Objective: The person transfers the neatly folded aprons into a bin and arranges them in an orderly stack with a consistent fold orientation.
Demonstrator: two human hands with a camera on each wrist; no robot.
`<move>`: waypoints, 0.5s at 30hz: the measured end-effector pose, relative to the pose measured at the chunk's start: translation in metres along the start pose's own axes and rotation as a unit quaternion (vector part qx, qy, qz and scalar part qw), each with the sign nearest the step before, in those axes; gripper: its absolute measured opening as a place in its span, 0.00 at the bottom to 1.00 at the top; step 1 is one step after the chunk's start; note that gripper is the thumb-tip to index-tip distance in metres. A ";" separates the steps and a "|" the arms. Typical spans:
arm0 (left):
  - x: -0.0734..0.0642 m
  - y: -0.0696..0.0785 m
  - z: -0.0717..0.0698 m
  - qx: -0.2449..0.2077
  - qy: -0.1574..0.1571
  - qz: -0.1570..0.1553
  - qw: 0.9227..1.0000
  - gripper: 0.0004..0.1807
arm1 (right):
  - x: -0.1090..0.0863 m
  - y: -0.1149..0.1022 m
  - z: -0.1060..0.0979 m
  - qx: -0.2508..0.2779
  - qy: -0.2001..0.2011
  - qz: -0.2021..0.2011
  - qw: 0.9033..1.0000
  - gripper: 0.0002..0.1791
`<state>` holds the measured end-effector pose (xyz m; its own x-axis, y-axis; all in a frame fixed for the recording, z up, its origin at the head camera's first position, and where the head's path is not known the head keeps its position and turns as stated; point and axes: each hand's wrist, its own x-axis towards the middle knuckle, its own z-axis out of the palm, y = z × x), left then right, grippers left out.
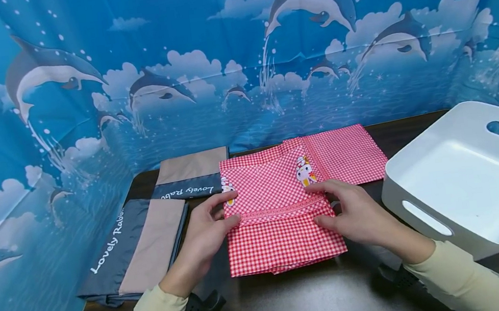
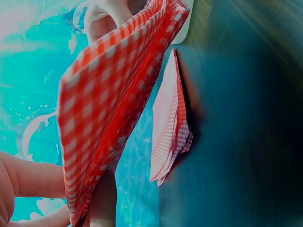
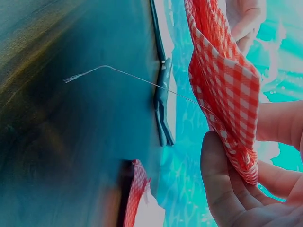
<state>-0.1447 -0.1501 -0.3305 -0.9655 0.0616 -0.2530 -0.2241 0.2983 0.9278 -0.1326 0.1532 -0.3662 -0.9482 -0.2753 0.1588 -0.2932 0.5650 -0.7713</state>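
A folded red-and-white checked cloth (image 1: 282, 239) with a cartoon rabbit print is held up over the table in front of me. My left hand (image 1: 204, 230) pinches its left edge, thumb on one side and fingers on the other, as the left wrist view shows. On the opposite edge, my right hand (image 1: 359, 212) grips the cloth between thumb and fingers. From the cloth's lower side a loose thread (image 3: 132, 75) sticks out in the right wrist view. Behind it, a second folded checked cloth (image 1: 344, 155) lies on the table, partly covered in the head view.
Two folded dark-and-beige cloths lettered "Lovely Rabbit" lie at the left, one nearer (image 1: 153, 243) and one farther back (image 1: 195, 164). A white bin (image 1: 432, 217) with handle slots stands at the right. A dolphin-printed curtain (image 1: 217, 36) closes off the dark table (image 1: 289, 305) behind.
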 end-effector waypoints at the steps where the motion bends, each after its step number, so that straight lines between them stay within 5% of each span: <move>1: 0.000 0.000 0.000 0.000 -0.001 0.001 1.000 0.28 | 0.000 0.000 -0.001 0.001 0.001 0.000 1.000 0.33; 15: 0.007 0.010 0.005 -0.002 -0.009 0.009 1.000 0.27 | -0.005 -0.001 -0.011 -0.010 0.019 0.014 1.000 0.33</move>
<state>-0.1535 -0.1418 -0.3246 -0.9669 0.0844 -0.2406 -0.2067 0.2934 0.9334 -0.1290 0.1620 -0.3595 -0.9597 -0.2304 0.1611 -0.2691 0.5876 -0.7631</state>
